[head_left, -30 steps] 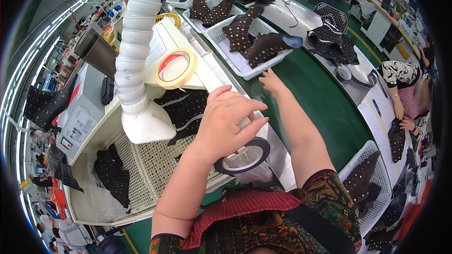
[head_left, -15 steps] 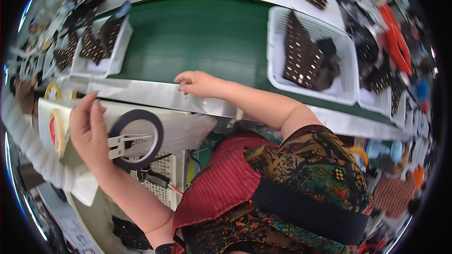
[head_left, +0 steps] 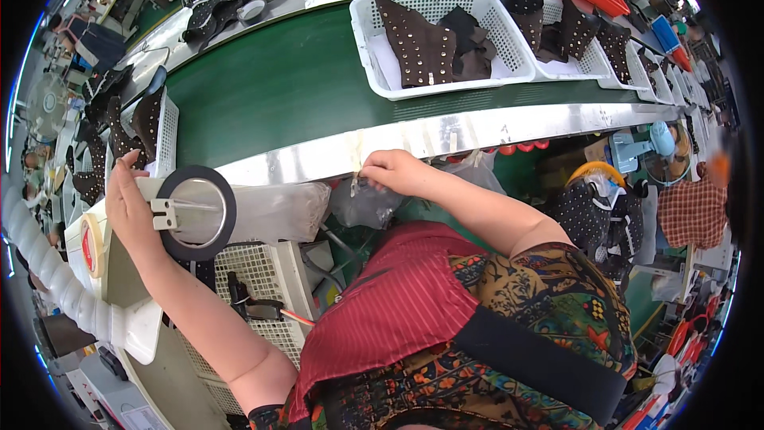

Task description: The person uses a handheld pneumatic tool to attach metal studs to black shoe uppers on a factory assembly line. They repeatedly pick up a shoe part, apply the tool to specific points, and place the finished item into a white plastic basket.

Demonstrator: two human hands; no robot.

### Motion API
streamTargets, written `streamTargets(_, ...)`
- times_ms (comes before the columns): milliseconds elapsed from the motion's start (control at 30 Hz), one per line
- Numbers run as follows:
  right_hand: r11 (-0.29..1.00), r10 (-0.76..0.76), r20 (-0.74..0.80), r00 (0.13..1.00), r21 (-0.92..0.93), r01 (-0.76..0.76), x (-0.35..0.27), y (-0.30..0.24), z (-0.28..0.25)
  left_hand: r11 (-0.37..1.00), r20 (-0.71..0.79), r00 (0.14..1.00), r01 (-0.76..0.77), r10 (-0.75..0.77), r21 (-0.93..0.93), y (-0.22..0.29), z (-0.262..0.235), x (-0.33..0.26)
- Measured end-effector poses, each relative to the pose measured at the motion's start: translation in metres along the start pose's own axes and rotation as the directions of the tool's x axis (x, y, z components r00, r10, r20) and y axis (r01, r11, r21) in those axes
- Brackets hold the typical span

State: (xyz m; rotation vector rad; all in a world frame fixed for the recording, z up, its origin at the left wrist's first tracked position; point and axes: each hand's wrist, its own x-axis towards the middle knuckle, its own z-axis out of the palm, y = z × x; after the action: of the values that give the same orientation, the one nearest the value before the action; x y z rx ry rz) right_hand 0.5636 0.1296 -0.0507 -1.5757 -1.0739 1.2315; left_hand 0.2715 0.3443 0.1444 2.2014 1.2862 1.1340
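Observation:
My left hand is raised beside a large roll of black tape on a pale holder. Its fingers point up and away, stretched out, with nothing visible in them. Just past the fingertips stands a white basket of dark studded pieces. At the bare metal edge of the green conveyor is my right hand. Its fingers are curled in; what they hold, if anything, is hidden. A clear plastic bag hangs just below it.
On the green belt, a white basket carries a brown studded piece. More baskets line up to the right. A ribbed white hose runs at left, near a cream tape roll. Below is a cream plastic crate.
The view has turned, shifting the baskets leftward in the picture. My right hand has moved right, away from the black tape roll, and its fingers are more curled. My left hand remains beside the roll.

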Motion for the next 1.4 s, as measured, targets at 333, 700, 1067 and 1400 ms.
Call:
streamTargets(333, 0.976, -0.212, -0.488, 0.847, -0.152, 0.157, 0.003, 0.004, -0.124, 0.970, 0.084, 0.978, 0.203, -0.193, -0.134, 0.014, -0.005, -0.006)
streamTargets(700, 0.627, -0.172, -0.608, 0.775, -0.675, -0.390, 0.088, 0.038, -0.274, 0.908, 0.048, 0.952, 0.273, -0.303, 0.316, 0.005, -0.020, 0.007)
streamTargets(1067, 0.590, -0.606, -0.277, 0.746, -0.785, 0.188, 0.076, 0.023, -0.254, 0.796, 0.017, 0.910, 0.353, -0.414, 0.492, 0.020, -0.007, 0.011)
streamTargets(1400, 0.330, -0.816, 0.019, 0.578, -0.806, 0.492, 0.049, -0.016, -0.223, 0.710, -0.087, 0.978, -0.076, 0.191, 0.701, 0.101, 0.050, -0.005)
